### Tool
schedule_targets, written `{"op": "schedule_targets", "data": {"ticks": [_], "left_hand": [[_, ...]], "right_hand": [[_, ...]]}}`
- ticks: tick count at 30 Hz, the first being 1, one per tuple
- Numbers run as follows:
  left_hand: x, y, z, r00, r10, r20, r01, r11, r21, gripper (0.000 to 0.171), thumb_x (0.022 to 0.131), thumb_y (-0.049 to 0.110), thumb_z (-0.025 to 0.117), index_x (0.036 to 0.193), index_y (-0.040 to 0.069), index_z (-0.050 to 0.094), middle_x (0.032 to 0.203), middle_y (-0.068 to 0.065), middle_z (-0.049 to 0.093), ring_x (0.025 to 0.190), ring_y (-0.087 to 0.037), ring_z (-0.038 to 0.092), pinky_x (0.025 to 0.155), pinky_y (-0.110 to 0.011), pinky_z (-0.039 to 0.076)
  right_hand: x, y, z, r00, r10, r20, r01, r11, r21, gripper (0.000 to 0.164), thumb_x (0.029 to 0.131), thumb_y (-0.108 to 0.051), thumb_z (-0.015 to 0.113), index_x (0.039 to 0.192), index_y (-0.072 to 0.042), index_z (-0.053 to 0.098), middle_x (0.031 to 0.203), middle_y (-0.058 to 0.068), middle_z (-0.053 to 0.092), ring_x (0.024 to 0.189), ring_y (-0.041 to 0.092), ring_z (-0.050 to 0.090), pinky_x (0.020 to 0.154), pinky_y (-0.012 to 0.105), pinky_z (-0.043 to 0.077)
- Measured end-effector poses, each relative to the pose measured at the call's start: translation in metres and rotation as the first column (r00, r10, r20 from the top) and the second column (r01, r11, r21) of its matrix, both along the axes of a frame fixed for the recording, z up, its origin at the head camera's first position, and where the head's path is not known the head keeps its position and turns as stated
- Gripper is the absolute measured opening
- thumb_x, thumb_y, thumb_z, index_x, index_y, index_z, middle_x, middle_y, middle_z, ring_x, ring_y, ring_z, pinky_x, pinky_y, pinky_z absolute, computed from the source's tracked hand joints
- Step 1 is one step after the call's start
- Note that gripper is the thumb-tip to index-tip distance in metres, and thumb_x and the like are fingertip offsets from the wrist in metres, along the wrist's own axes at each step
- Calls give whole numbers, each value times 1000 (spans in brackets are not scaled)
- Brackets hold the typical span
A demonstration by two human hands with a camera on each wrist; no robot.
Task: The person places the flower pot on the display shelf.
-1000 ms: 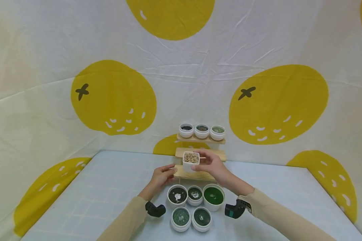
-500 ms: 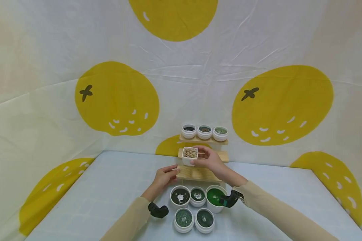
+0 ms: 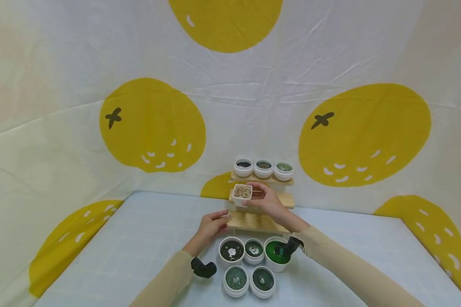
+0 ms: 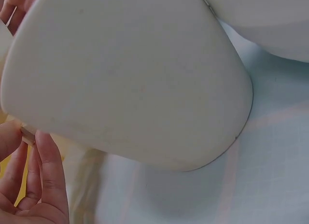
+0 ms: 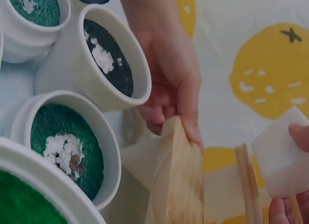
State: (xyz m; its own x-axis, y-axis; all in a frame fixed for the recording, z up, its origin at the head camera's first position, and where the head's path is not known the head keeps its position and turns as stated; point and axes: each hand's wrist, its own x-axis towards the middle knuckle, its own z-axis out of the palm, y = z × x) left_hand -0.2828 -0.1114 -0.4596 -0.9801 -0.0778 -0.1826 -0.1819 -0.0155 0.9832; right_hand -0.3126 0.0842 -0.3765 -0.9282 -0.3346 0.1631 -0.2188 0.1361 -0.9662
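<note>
A three-step wooden stand (image 3: 255, 221) rises at the back of the table. My left hand (image 3: 211, 226) pinches the left end of its lowest step; thumb and fingers show on the wood's edge (image 4: 29, 135) in the left wrist view. My right hand (image 3: 268, 202) holds a small square white pot (image 3: 238, 200), filled with beige pebbles, between thumb and fingers from its right side. The pot is upright in front of the middle step's left end. In the right wrist view the pot (image 5: 276, 154) is close to a step, but I cannot tell whether they touch.
Three round white pots (image 3: 263, 169) line the top step. Several white pots with dark or green fill, such as the bright green one (image 3: 276, 267), stand in two rows before the stand. A cloth backdrop (image 3: 253, 128) hangs close behind.
My right hand has lifted the square pot from over the lowest step up and back to the middle step. My left hand keeps its grip on the stand. The head view has shifted slightly.
</note>
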Motion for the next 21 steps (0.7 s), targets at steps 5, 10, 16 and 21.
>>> {"op": "schedule_targets", "data": {"ticks": [5, 10, 16, 21], "left_hand": [[-1, 0, 0, 1000, -4, 5, 4, 1000, -3, 43, 89, 19, 69, 127, 2, 61, 105, -10, 66, 65, -7, 55, 62, -17, 55], [-1, 0, -2, 1000, -5, -4, 5, 1000, 0, 43, 89, 18, 69, 127, 2, 61, 101, -9, 67, 64, -7, 55, 61, -17, 55], [1, -1, 2, 1000, -30, -6, 30, 1000, 3, 44, 90, 17, 67, 130, 0, 58, 108, -13, 66, 65, -7, 56, 62, -17, 55], [-1, -2, -1, 1000, -28, -3, 28, 1000, -6, 46, 90, 21, 68, 131, 2, 58, 115, -15, 65, 66, -7, 56, 62, -17, 55]], "right_hand": [[-6, 1, -3, 1000, 2, -10, -2, 1000, 2, 59, 80, 0, 72, 135, 1, 49, 130, 25, 55, 112, 29, 60, 85, 21, 53], [-8, 0, -3, 1000, -2, -6, 2, 1000, 6, 59, 81, -2, 71, 136, 1, 48, 133, 25, 53, 118, 36, 57, 90, 25, 53], [-9, -3, -5, 999, -35, -10, 35, 999, -11, 60, 81, 0, 71, 136, 2, 47, 132, 25, 52, 118, 35, 56, 94, 29, 52], [-12, -7, -8, 997, -77, -22, 76, 997, -29, 60, 81, 2, 71, 134, 4, 44, 130, 26, 52, 117, 34, 56, 94, 28, 53]]}}
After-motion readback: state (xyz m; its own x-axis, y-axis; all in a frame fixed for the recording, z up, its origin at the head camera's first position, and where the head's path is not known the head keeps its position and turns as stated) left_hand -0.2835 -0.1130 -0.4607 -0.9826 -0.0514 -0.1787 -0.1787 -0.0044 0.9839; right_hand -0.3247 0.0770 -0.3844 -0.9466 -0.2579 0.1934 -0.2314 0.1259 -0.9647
